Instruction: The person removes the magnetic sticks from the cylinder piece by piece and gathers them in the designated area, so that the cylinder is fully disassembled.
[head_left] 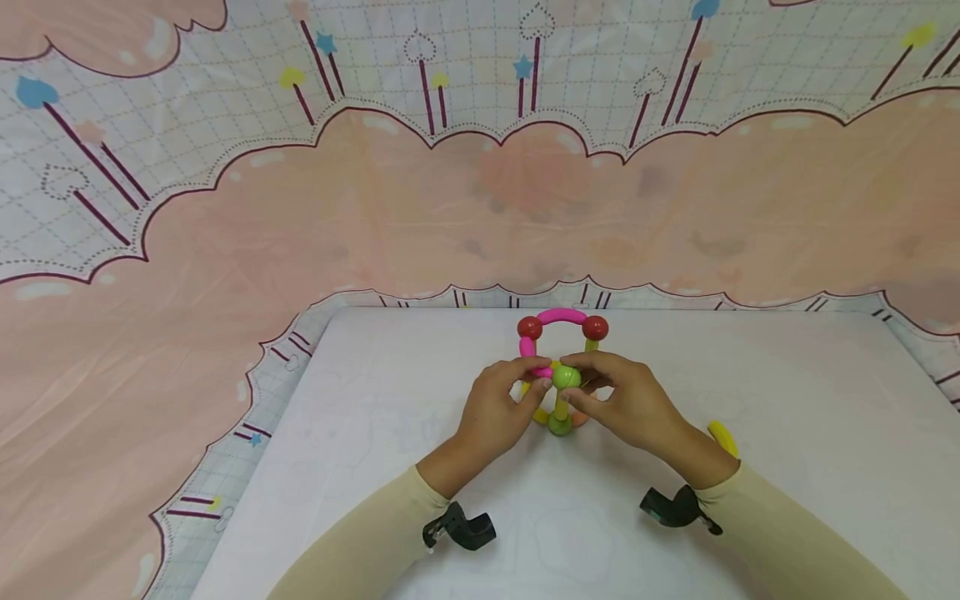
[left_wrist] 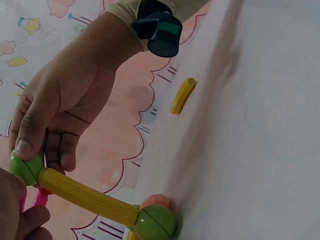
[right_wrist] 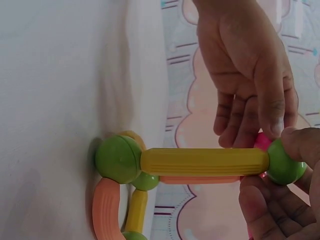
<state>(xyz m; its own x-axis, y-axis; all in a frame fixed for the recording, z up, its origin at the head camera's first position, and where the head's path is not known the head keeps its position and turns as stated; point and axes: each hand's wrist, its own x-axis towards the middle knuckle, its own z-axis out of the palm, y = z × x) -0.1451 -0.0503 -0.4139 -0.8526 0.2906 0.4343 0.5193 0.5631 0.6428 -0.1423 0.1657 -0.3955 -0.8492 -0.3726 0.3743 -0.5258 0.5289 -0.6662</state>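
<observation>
A standing frame of plastic rods and balls is between both hands. Its upper green ball (head_left: 567, 377) tops an upright yellow rod (right_wrist: 205, 161), which rises from a lower green ball (right_wrist: 118, 159). My right hand (head_left: 633, 404) pinches the upper green ball between thumb and fingers. From the left, my left hand (head_left: 495, 408) pinches the pink rod (head_left: 542, 372) at its end beside that ball. Farther back are two red balls (head_left: 529, 327) joined by a curved pink rod (head_left: 562, 316). An orange curved rod (right_wrist: 106, 207) lies low in the frame. Fingers hide part of the joints.
A loose yellow curved rod (head_left: 723, 438) lies on the white tabletop (head_left: 375, 467), beside my right wrist. Behind the table hangs a patterned pink and white cloth (head_left: 420, 217). Both wrists carry black camera mounts (head_left: 459, 527).
</observation>
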